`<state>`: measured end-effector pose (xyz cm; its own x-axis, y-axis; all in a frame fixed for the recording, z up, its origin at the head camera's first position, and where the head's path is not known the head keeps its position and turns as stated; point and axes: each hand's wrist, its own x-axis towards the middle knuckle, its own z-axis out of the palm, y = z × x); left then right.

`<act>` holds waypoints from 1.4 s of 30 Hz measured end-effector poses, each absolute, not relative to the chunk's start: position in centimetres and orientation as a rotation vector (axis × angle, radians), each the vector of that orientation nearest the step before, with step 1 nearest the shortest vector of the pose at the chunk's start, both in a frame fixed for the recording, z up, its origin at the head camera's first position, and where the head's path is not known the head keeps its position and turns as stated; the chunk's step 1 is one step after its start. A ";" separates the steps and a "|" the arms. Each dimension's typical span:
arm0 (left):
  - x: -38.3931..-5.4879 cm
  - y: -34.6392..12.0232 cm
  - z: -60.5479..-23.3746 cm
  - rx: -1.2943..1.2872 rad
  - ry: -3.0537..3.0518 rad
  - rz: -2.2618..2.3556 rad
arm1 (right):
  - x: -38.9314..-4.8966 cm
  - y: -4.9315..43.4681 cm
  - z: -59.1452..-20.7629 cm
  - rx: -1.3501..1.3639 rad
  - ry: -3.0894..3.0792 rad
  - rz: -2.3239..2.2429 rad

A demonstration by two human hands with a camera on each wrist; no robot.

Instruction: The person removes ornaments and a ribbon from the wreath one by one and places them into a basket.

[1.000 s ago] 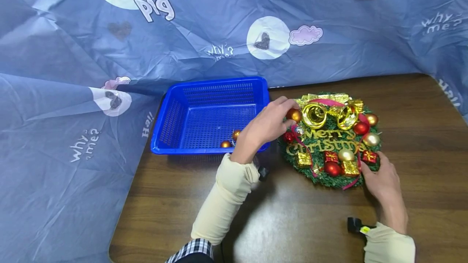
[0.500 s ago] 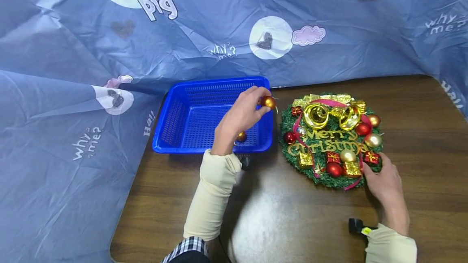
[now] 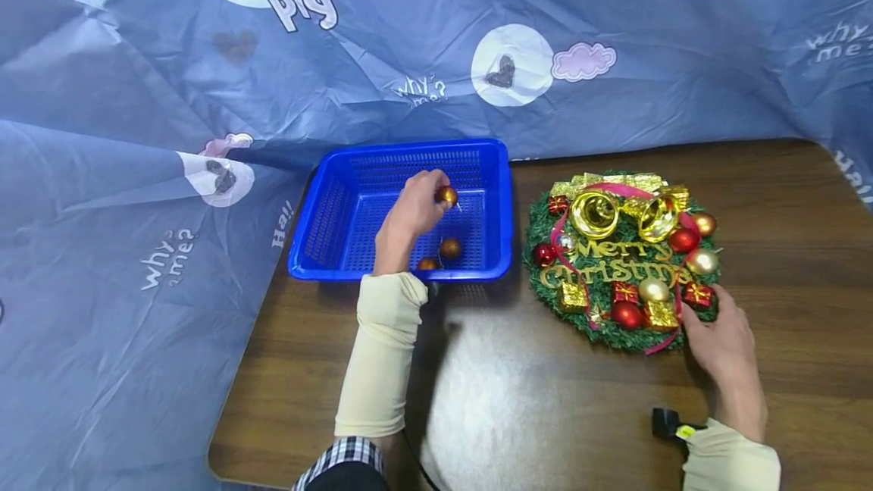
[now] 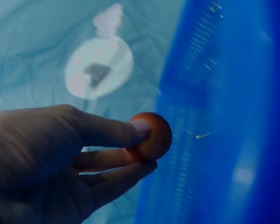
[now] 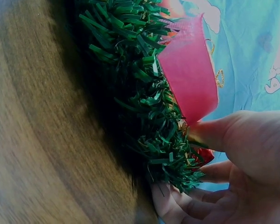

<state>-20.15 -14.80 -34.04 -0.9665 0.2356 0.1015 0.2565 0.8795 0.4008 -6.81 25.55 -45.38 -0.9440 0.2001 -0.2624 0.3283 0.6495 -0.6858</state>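
My left hand (image 3: 411,207) pinches a shiny orange-gold Christmas bauble (image 3: 446,196) between thumb and fingers, over the blue plastic basket (image 3: 506,211). The left wrist view shows the thumb on top of the ball (image 4: 161,135) and fingers below. Two more orange baubles (image 3: 450,248) lie in the basket near its front wall. To the right, a green Christmas wreath (image 3: 610,252) lies on the table, with gold bells, red and gold balls, small gift boxes and Merry Christmas lettering. My right hand (image 3: 723,332) grips its lower right edge, thumb beside the pink ribbon (image 5: 191,70), fingers around the greenery.
The brown wooden table (image 3: 546,415) carries both basket and wreath. A blue printed cloth (image 3: 382,36) hangs behind it and along the left side. A dark wrist camera (image 3: 664,423) sits by the right sleeve, and a thin cable (image 3: 417,461) runs beside the left one.
My left hand has carried the orange bauble left, from the wreath's upper left edge to above the basket. A red gift box shows there now. The right hand keeps its hold on the wreath.
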 end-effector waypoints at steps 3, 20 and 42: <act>-20.4 -15.3 -34.9 -0.310 -3.069 -0.567 | -6.7 25.6 -45.4 0.432 2.711 -1.175; -20.4 -15.8 -35.4 -0.001 -3.242 -0.505 | -6.8 25.9 -45.6 0.438 2.751 -1.169; -19.7 -11.4 -33.8 -0.383 -3.144 -0.532 | -6.8 25.6 -45.9 0.454 2.710 -1.218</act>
<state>-19.67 -11.41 -33.76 -0.9692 0.2447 -0.0290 0.2216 0.9168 0.3323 -6.76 25.60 -45.86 -0.9453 0.2159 -0.2444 0.3261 0.6277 -0.7069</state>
